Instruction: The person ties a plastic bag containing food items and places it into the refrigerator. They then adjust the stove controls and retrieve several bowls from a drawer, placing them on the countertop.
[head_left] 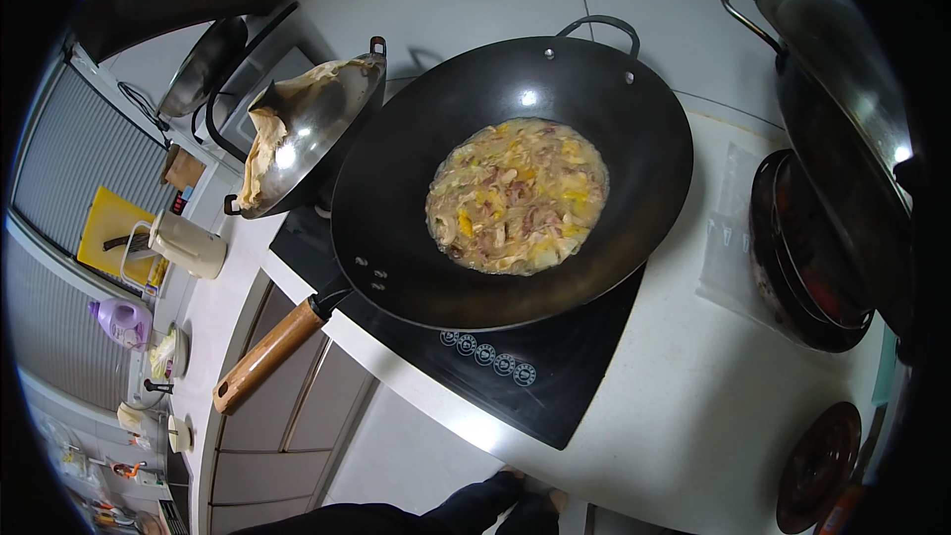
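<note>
Neither of my hands is in view. Before me a large black wok (639, 163) stands on a black induction cooktop (565, 386). Its wooden handle (271, 355) points toward the lower left, past the counter's front edge, and a metal loop handle (605, 21) sits at the far side. In the wok's bottom lies a wet, pale stew (520, 197) with pinkish-brown pieces and yellow and pale green bits in cloudy liquid. A row of round printed touch marks (487, 358) shows on the cooktop's near part.
Left of the wok, a pot with a shiny metal lid (319, 126) has a beige cloth (261, 156) draped over it. Farther left are a cream kettle (189, 244) and yellow cutting board (111, 230). Stacked pans (773, 238), a clear plastic bag (724, 253) and a brown glass lid (819, 468) lie right.
</note>
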Demonstrator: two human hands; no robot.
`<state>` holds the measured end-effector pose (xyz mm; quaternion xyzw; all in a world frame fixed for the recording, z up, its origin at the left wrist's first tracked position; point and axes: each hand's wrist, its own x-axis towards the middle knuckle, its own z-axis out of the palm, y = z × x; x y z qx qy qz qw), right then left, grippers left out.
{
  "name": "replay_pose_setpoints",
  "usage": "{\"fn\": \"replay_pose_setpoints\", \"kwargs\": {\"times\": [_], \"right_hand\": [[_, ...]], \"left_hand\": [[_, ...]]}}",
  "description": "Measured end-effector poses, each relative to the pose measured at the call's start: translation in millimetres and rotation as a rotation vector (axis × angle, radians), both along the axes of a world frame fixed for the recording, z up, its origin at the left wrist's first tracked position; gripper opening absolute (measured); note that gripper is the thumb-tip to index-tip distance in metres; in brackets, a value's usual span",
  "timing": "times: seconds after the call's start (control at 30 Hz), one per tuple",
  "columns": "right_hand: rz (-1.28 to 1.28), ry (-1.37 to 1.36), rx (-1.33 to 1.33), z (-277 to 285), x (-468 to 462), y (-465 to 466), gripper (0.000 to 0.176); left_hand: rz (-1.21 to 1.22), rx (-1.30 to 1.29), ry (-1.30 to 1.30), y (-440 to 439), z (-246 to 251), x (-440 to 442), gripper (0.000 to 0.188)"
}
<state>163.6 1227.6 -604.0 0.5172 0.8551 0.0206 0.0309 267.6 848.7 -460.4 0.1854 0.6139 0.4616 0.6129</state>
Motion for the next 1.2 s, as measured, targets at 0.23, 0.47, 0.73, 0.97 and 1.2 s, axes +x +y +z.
{"fn": "replay_pose_setpoints", "kwargs": {"times": [0.23,0.47,0.73,0.97,1.2], "right_hand": [[0.012,-0.012,0.003,-2,1,4,0.033],[0.073,-0.017,-0.003,19,27,-7,0.034],[0.672,0.017,-0.059,128,105,-129,0.035],[1.073,-0.035,-0.796,358,127,-268,0.044],[1.111,0.536,-0.560,497,182,-314,0.041]], "left_hand": [[0.013,0.018,-0.009,-4,-4,6,0.104],[0.033,0.077,-0.028,-5,13,29,0.110],[0.092,0.282,-0.212,21,47,82,0.117],[0.183,0.391,0.496,-1,104,67,0.062],[-0.212,0.477,0.014,-44,236,103,0.071]]}}
